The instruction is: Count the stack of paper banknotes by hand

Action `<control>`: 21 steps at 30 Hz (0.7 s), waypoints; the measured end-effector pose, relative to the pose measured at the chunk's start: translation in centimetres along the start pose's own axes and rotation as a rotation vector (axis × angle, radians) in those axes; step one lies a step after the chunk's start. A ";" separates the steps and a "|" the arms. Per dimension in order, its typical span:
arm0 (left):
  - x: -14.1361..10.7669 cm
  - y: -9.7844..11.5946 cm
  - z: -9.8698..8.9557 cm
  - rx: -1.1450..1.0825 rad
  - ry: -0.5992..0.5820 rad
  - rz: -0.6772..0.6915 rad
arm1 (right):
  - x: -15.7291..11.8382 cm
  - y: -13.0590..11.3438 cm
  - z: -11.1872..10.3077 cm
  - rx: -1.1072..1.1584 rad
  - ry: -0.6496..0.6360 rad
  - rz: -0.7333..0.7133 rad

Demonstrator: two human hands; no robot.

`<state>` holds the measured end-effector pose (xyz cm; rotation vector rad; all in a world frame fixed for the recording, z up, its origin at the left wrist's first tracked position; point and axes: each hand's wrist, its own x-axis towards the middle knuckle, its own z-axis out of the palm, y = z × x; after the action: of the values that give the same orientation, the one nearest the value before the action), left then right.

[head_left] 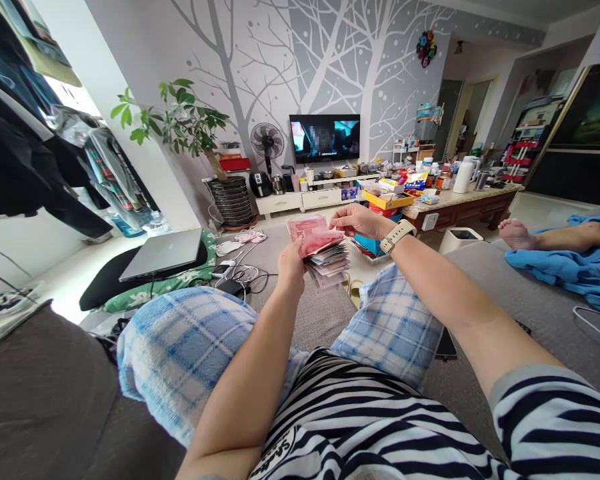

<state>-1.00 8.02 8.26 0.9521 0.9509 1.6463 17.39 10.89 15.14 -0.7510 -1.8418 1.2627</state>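
A thick stack of banknotes (327, 263) is held up in front of me above my knees. Reddish-pink notes lie on top, and lower layers with darker and paler edges fan out underneath. My left hand (292, 265) is closed around the left end of the stack, the thumb on its top. At the upper right edge, my right hand (356, 221) pinches a pink banknote (333, 235) between thumb and fingers. That note looks partly lifted and blurred. A pale watch (398, 236) is on my right wrist.
A grey laptop (163, 255) rests on a cushion at left, near tangled cables (245, 273). A phone (445, 345) lies by my right thigh. Another person's bare foot (516, 235) is at far right. A cluttered coffee table (460, 198) stands ahead right.
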 end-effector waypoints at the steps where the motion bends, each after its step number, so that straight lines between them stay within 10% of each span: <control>1: -0.1 0.0 0.0 -0.003 0.005 0.001 | 0.0 -0.1 0.0 -0.021 -0.013 0.000; 14: -1.1 0.8 0.5 -0.105 -0.098 -0.043 | 0.7 0.9 -0.4 -0.339 0.242 -0.001; 21: -1.2 0.8 0.5 -0.135 -0.120 -0.033 | 0.6 0.9 -0.3 -0.341 0.163 -0.015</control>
<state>-0.58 6.79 9.06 0.9277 0.7613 1.5858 17.35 11.82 14.56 -0.9895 -1.9444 0.8574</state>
